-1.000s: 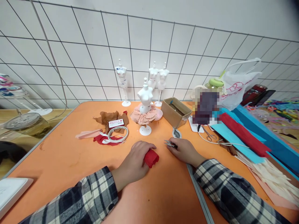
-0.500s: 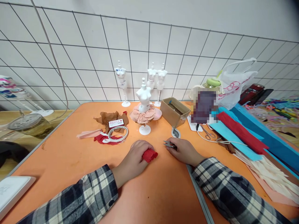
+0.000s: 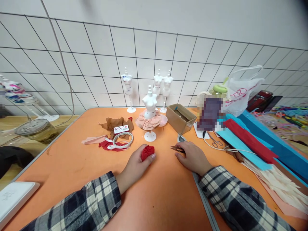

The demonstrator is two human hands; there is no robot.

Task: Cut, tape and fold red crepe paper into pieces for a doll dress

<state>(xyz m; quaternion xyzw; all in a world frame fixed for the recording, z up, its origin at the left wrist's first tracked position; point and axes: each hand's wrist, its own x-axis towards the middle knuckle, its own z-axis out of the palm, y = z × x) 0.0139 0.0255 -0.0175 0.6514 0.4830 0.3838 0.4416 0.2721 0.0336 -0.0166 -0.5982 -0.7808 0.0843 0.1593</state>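
My left hand [image 3: 137, 163] is closed around a small crumpled bundle of red crepe paper [image 3: 147, 152], its ruffled end showing above my thumb. Over to the right, my right hand [image 3: 193, 156] curls low on the orange table with a pair of small thread snips [image 3: 178, 149] under its fingers; the blades point left, and the handles are partly hidden. Beyond both hands stands a white mini dress form [image 3: 149, 102] on a round base. A ruffled pink paper skirt [image 3: 147, 122] circles its waist.
Left of the dress form lie brown paper [image 3: 110, 125], a small labelled box [image 3: 121, 129] and a tape roll [image 3: 131, 140]. A cardboard box [image 3: 181, 120] stands right of it. Scissors [image 3: 215, 141], a white cable and coloured paper strips [image 3: 251, 139] lie farther right.
My left hand has turned, bringing the thumb into view and the red bundle's ruffled end upward. My right hand stays by the snips, its fingers slightly shifted. The camera view has tilted up a little.
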